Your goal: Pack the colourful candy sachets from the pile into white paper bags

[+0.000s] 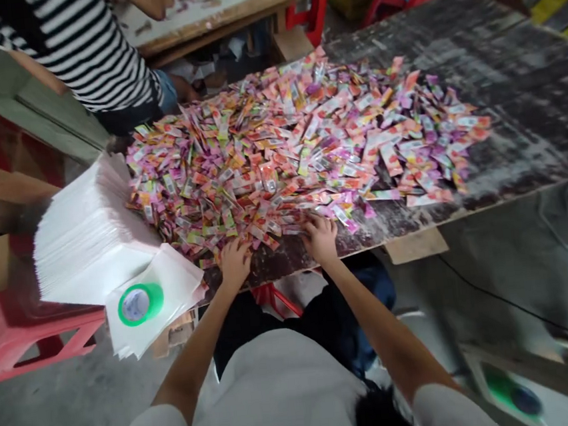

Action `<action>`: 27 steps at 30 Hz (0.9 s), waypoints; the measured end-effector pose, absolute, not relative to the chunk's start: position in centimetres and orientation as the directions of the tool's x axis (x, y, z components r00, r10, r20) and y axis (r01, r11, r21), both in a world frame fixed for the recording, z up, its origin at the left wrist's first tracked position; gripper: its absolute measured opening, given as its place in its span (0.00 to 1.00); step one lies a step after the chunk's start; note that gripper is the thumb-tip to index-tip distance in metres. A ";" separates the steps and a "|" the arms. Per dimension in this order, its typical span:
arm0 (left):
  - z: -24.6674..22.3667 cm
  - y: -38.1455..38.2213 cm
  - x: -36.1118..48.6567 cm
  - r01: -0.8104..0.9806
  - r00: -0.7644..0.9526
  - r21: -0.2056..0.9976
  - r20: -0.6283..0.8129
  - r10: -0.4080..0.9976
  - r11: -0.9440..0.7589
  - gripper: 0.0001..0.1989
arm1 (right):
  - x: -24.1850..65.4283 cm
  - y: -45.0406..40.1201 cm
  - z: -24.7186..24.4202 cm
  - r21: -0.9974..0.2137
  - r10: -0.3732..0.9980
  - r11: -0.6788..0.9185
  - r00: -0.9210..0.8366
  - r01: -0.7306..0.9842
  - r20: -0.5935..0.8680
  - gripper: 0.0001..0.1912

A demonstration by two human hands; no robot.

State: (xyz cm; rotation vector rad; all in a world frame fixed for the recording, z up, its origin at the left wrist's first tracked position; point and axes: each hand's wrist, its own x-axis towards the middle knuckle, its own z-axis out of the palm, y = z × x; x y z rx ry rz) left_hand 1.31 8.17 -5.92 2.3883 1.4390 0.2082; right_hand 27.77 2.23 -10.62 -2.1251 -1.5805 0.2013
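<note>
A wide heap of small, flat, shiny sachets in pink, orange, purple and green covers the dark table. My left hand rests at the heap's near edge, fingers loosely spread and touching the nearest sachets. To its right, my right hand lies at the same edge, its fingers bent and apart over a few sachets. Neither hand visibly lifts a sachet; the fingertips are partly hidden among them.
Stacked white paper sheets or bags stand left of the heap, with a green tape roll on top. A red stool is below them. Someone in a striped top is beyond the table, near another table.
</note>
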 end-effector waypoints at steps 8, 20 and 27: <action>-7.1 8.1 1.6 0.834 0.199 0.522 0.012 0.980 -0.176 0.20 | 26.1 0.8 -10.2 -0.432 0.938 -0.313 0.345 0.846 -0.005 0.12; -7.1 9.0 -0.7 0.803 0.027 0.595 -0.090 0.996 0.032 0.11 | 25.7 -0.1 -11.3 -0.785 0.852 -0.425 0.492 0.451 -0.178 0.17; -4.8 9.6 1.6 0.856 0.074 0.515 -0.036 0.997 -0.045 0.12 | 26.9 3.8 -9.7 -0.680 0.886 -0.379 0.459 0.628 -0.071 0.19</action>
